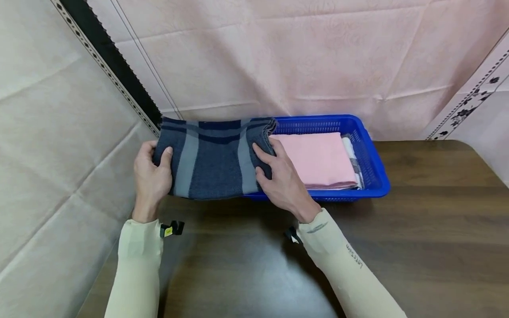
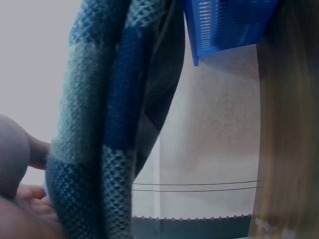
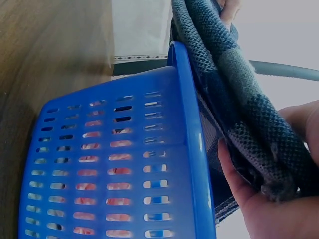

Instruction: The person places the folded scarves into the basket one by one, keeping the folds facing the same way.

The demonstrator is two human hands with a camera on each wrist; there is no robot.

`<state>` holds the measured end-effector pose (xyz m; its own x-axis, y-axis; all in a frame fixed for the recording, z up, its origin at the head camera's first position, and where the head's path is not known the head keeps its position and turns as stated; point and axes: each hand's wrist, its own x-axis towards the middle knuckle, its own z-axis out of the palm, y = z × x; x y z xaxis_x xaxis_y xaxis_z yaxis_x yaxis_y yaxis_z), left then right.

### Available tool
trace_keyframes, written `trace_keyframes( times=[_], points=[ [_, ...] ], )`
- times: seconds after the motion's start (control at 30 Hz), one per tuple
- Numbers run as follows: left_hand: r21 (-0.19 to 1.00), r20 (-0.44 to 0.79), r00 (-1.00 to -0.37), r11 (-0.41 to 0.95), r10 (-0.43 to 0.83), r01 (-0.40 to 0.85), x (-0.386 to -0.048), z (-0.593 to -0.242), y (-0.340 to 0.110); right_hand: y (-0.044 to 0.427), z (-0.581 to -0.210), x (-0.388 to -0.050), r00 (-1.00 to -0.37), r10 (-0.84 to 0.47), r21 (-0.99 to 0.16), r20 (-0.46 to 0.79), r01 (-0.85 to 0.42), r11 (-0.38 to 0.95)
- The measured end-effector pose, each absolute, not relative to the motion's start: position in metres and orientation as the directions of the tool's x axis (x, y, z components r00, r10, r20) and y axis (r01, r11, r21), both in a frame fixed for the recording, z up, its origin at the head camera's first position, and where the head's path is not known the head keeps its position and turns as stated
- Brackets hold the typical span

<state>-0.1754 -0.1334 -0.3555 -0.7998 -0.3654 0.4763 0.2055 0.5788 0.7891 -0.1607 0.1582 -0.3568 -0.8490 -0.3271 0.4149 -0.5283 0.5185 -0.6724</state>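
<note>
A folded dark blue cloth with lighter blue stripes [image 1: 216, 161] is held up between both hands, over the left end of a blue plastic basket [image 1: 375, 176]. My left hand [image 1: 153, 179] grips its left edge, thumb on top. At the right edge my right hand [image 1: 282, 179] pinches the layers, thumb and fingers on opposite faces in the right wrist view. Thick folded layers of the cloth show close up in the left wrist view. Inside the basket lies a folded pink cloth [image 1: 314, 159], with a white and dark checked cloth [image 1: 354, 161] partly hidden under it.
The basket stands on a brown wooden table [image 1: 429, 212], close against a pale pink cloth backdrop [image 1: 318, 57]. A white cloth [image 1: 59, 176] hangs along the left side. The table's rounded corner lies at the far right.
</note>
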Motion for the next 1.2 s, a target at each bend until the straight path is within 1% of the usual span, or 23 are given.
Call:
trace_keyframes(
  times=[0.23, 0.43, 0.57, 0.73, 0.83, 1.03, 1.2],
  points=[
    [0.783, 0.499, -0.788, 0.578, -0.361, 0.231, -0.177, -0.353, -0.131, 0.160, -0.356, -0.163, -0.852, -0.323, -0.679, 0.411, -0.523, 0.516],
    [0.787, 0.476, -0.817, 0.571, -0.325, 0.232, -0.179, -0.356, -0.123, 0.167, -0.360, -0.161, -0.873, -0.276, -0.701, 0.401, -0.487, 0.521],
    [0.798, 0.465, -0.825, 0.556, -0.322, 0.232, -0.180, -0.358, -0.119, 0.170, -0.362, -0.161, -0.877, -0.274, -0.705, 0.395, -0.481, 0.521],
    [0.798, 0.487, -0.808, 0.545, -0.331, 0.258, -0.182, -0.355, -0.116, 0.173, -0.358, -0.165, -0.859, -0.281, -0.699, 0.427, -0.511, 0.500],
    [0.796, 0.497, -0.805, 0.540, -0.323, 0.274, -0.183, -0.352, -0.112, 0.178, -0.355, -0.167, -0.863, -0.272, -0.702, 0.426, -0.505, 0.502],
    [0.807, 0.488, -0.810, 0.522, -0.324, 0.277, -0.183, -0.347, -0.107, 0.185, -0.348, -0.168, -0.881, -0.271, -0.708, 0.389, -0.474, 0.524],
    [0.812, 0.482, -0.825, 0.503, -0.295, 0.294, -0.184, -0.342, -0.099, 0.193, -0.344, -0.169, -0.879, -0.261, -0.713, 0.400, -0.477, 0.514]
  ],
)
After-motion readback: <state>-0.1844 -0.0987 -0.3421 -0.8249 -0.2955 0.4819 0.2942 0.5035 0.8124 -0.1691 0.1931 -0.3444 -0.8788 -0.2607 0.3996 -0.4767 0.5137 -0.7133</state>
